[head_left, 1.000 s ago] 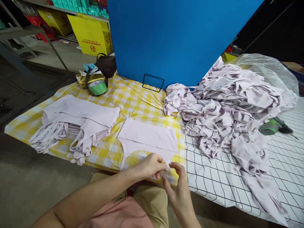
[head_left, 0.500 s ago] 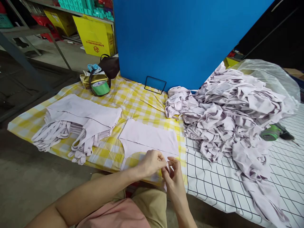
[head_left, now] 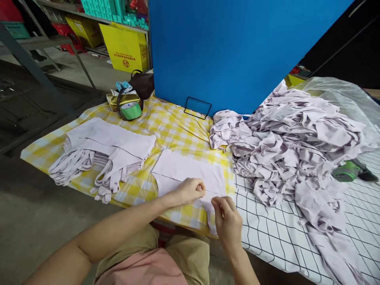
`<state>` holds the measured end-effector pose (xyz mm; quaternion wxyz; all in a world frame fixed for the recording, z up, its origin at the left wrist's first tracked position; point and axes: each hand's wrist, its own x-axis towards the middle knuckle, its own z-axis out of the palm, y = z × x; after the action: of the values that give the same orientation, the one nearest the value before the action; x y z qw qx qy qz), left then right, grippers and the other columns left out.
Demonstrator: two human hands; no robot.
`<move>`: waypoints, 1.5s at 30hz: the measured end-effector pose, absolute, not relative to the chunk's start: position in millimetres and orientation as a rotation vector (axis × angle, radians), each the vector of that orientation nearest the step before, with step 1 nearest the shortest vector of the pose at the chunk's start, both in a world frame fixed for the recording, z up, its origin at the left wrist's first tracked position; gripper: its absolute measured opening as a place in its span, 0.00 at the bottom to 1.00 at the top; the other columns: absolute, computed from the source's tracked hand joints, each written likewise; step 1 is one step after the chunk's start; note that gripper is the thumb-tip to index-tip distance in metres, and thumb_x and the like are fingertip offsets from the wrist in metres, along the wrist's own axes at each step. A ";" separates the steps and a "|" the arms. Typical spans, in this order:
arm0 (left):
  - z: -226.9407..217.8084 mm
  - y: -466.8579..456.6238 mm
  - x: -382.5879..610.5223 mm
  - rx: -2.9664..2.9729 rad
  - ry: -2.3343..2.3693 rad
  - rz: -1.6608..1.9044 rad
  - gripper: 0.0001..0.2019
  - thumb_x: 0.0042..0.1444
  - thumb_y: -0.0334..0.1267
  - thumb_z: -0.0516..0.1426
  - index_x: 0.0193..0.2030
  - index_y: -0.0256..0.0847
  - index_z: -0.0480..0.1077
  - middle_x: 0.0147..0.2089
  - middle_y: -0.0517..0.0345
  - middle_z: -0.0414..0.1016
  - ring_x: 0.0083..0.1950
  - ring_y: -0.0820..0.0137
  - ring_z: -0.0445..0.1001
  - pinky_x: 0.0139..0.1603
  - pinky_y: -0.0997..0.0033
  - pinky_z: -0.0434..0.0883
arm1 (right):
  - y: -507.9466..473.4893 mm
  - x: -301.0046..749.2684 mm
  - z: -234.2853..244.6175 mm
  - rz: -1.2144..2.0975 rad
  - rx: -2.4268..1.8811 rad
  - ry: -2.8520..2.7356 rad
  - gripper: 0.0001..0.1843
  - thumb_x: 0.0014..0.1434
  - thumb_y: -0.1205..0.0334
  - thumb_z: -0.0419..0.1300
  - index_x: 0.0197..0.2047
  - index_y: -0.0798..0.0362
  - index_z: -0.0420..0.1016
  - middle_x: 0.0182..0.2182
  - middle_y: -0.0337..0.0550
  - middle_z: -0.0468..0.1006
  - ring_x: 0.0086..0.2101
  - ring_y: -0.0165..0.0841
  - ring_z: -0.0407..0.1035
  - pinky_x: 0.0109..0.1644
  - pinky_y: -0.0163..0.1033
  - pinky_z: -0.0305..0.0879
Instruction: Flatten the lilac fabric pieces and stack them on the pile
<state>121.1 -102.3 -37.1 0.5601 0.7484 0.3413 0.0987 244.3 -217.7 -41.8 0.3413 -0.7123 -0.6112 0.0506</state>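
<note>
A pale lilac garment [head_left: 184, 172] lies flat on the yellow checked cloth [head_left: 175, 130] near the table's front edge. My left hand [head_left: 190, 190] rests on its lower part with the fingers curled and pinched on the fabric. My right hand [head_left: 228, 221] is just to the right, its fingers pinched on the garment's strap at the lower right corner. A neat stack of the same lilac garments [head_left: 103, 148] lies to the left, straps hanging toward the edge. To the right sits a big crumpled heap of lilac garments [head_left: 291, 138].
A tall blue board [head_left: 237, 51] stands behind the work area. A green tape roll [head_left: 131, 111], a gold packet and a dark bag sit at the back left. A white grid cloth [head_left: 297, 241] covers the right side, with a green tool [head_left: 346, 173]. Yellow boxes stand behind.
Both hands have moved up onto the table, from below its edge to the garment's lower part. The view has shifted slightly.
</note>
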 end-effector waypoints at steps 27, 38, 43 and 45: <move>-82.2 -55.2 145.8 2.384 0.565 0.349 0.05 0.53 0.30 0.57 0.34 0.37 0.75 0.34 0.56 0.73 0.39 0.70 0.70 0.41 0.74 0.65 | -145.5 270.7 -37.9 0.421 -2.370 -1.961 0.12 0.55 0.75 0.50 0.29 0.54 0.73 0.27 0.46 0.78 0.26 0.33 0.69 0.28 0.34 0.49; -86.1 -53.6 146.9 2.359 0.557 0.375 0.04 0.51 0.30 0.57 0.32 0.37 0.75 0.32 0.56 0.73 0.38 0.69 0.70 0.40 0.73 0.64 | -138.7 260.7 -26.8 0.401 -2.473 -2.080 0.11 0.55 0.76 0.51 0.31 0.56 0.73 0.28 0.47 0.77 0.27 0.33 0.69 0.27 0.35 0.46; -86.1 -54.0 148.4 2.370 0.551 0.361 0.06 0.51 0.28 0.56 0.30 0.37 0.74 0.31 0.57 0.73 0.36 0.69 0.71 0.40 0.73 0.64 | -136.4 255.1 -24.8 0.431 -2.437 -2.035 0.12 0.53 0.80 0.51 0.30 0.57 0.72 0.29 0.49 0.77 0.27 0.34 0.69 0.27 0.35 0.47; -86.1 -54.9 148.9 2.377 0.560 0.355 0.06 0.51 0.28 0.55 0.30 0.36 0.74 0.30 0.56 0.73 0.36 0.68 0.70 0.38 0.73 0.65 | -136.0 253.4 -26.3 0.454 -2.408 -1.982 0.13 0.52 0.81 0.51 0.30 0.56 0.71 0.29 0.49 0.77 0.27 0.34 0.69 0.27 0.35 0.48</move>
<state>148.9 -54.9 -86.1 0.3304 0.9092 0.2140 0.1357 253.4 -136.0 -26.3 -0.0052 -0.7641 -0.6289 0.1439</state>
